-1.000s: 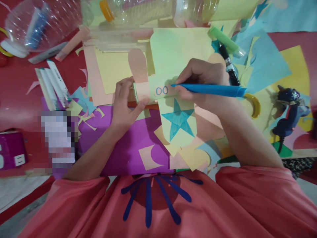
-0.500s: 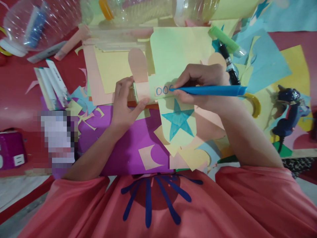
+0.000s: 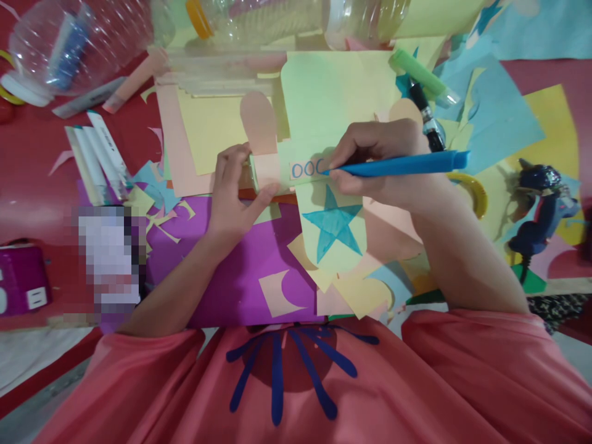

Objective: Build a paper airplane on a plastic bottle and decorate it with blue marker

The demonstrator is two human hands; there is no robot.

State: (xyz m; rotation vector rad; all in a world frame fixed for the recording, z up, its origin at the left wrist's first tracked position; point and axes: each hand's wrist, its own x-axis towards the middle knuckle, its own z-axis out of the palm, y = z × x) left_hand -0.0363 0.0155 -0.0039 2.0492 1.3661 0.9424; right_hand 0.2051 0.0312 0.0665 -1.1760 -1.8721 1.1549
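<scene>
My left hand (image 3: 235, 197) is closed round the left end of a pale green paper-wrapped tube (image 3: 285, 161) lying sideways. A pink rounded paper flap (image 3: 258, 120) sticks up from that end, and my left thumb presses near its base. My right hand (image 3: 377, 154) grips a blue marker pen (image 3: 402, 165), its tip touching a small pink label (image 3: 300, 171) on the tube. Blue round loops stand in a row on the label. Its right end is hidden by my right fingers. Below the tube hangs pale green paper with a blue star (image 3: 332, 225).
Clear plastic bottles (image 3: 272, 21) lie along the back. Several white markers (image 3: 97, 157) are at the left, near a purple sheet (image 3: 185, 246). To the right are a yellow tape roll (image 3: 476, 194), a black marker (image 3: 423, 108) and a dark glue gun (image 3: 536, 222). Paper scraps surround everything.
The pen tip has shifted slightly right and down along the third loop. The pen's back end has swung a little up and right. My left hand and the tube have stayed put.
</scene>
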